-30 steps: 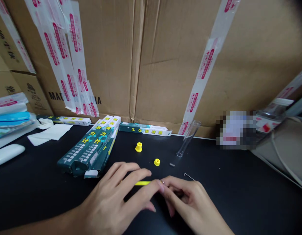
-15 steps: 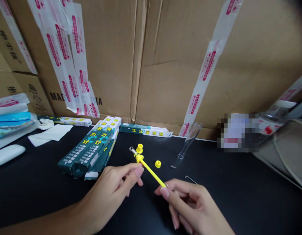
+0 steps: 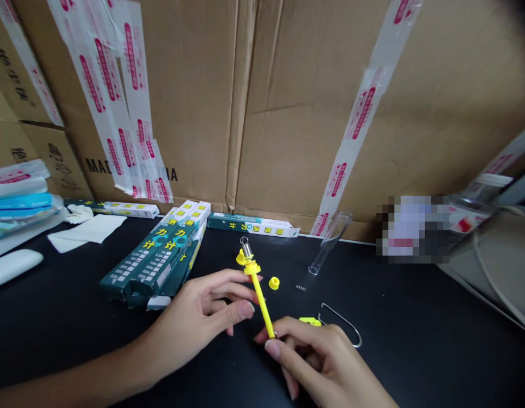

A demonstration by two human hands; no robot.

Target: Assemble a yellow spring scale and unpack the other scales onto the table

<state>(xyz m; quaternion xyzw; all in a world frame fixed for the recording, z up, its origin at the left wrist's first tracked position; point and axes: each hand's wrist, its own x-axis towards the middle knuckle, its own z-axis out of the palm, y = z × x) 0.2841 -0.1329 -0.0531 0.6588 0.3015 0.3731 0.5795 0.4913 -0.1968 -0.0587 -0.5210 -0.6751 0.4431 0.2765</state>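
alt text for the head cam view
The right hand holds a yellow plastic rod nearly upright, metal tip on top, the left hand beside it, over a black table. A yellow cap, glass tube, bent wire and green boxes lie nearby, before taped cardboard cartons.

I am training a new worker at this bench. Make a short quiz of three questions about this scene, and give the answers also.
1. Which hand holds the lower end of the yellow rod?
2. True or false: the small yellow cap lies to the right of the rod.
3. What small metal part lies on the black tabletop just right of that cap?

Key: 1. The right hand. 2. True. 3. A coil spring.
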